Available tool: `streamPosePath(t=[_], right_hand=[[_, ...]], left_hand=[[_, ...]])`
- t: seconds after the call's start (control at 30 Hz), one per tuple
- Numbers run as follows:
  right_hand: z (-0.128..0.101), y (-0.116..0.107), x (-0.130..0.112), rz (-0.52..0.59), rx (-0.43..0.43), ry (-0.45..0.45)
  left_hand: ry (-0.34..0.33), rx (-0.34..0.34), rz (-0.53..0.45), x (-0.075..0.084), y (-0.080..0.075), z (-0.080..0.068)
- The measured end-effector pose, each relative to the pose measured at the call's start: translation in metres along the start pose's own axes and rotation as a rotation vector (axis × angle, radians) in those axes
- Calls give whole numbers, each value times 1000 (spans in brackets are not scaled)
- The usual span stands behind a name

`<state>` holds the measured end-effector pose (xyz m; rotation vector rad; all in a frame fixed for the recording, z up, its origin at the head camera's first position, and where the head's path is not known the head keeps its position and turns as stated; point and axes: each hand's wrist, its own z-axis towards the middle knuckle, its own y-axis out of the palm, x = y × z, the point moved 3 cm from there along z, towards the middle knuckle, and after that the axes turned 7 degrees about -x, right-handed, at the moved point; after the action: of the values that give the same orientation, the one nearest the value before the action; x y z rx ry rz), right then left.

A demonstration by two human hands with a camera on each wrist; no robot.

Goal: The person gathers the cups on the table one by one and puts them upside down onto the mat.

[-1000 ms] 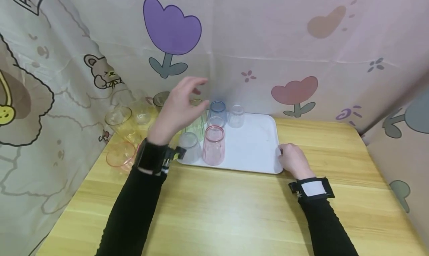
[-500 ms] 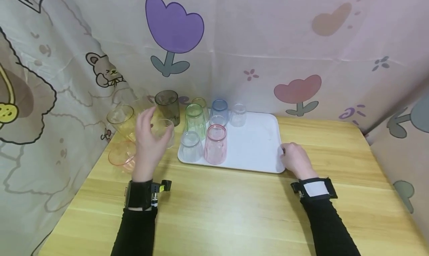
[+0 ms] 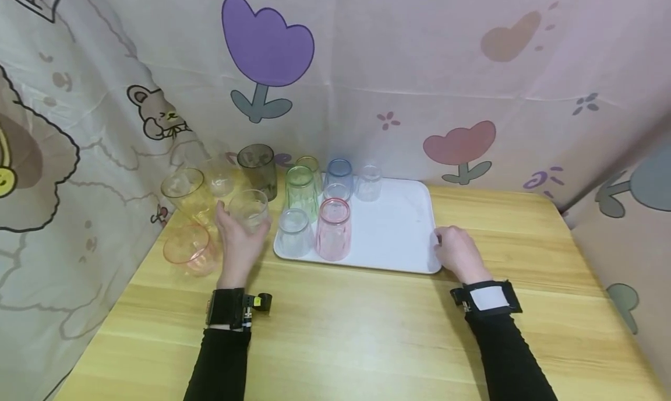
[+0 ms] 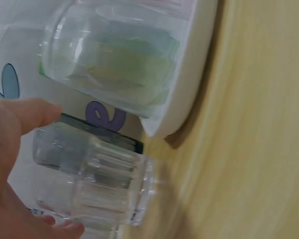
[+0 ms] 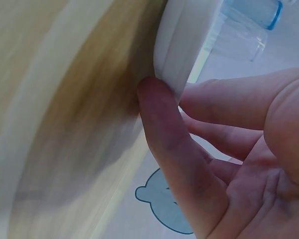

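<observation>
A person in black sleeves works at a wooden desk (image 3: 367, 331) hemmed in by cartoon-print curtains (image 3: 419, 69), with a white tray (image 3: 393, 232) as the centrepiece. Left of the tray, off its edge, stand several loose tumblers: a pink tumbler (image 3: 189, 250) nearest the desk's left edge, a yellow tumbler (image 3: 184, 192) behind it, a pale clear one (image 3: 220, 179) further back and a smoky grey tumbler (image 3: 257, 169) close to the curtain. Just beside the tray's left rim, the left hand (image 3: 238, 243) is wrapped around a clear ribbed tumbler (image 3: 249, 210), thumb on one side and fingers curled round the other; the left wrist view shows that tumbler (image 4: 89, 184) resting on the desk beside the tray's rounded corner (image 4: 189, 89), with the thumb (image 4: 25, 117) against its wall. On the left part of the tray stand upturned cups: a clear cup (image 3: 294, 233) and a pink cup (image 3: 333, 229) at the front, a green cup (image 3: 301, 192) behind the clear one, then a yellow-green cup (image 3: 310, 166), a blue cup (image 3: 339, 171) and a small clear cup (image 3: 369, 183) along the back. The right part of the tray is bare white. At the tray's front right corner, the right hand (image 3: 456, 253) pinches the rim; the right wrist view shows the thumb (image 5: 164, 134) pressed under the tray's edge (image 5: 182, 45), fingers curled above.
</observation>
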<state>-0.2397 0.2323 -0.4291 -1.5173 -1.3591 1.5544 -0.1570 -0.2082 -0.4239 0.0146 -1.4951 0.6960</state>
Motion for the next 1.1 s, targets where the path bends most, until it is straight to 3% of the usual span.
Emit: streamPosePath(t=[0.1,0.43,0.87,1.1], right_hand=[[0,-1,0,-1,-1,7],[1,0,0,-7,26,-27],[1,0,2,-3,15,-2],[-1,-2,5,41,6,-2]], left_hand=[[-56,23,-54,-8,4,6],[-60,96,-69,-18,8,16],[-66,86,-38,-16,8,15],[-47,112,-75,-1,4,13]])
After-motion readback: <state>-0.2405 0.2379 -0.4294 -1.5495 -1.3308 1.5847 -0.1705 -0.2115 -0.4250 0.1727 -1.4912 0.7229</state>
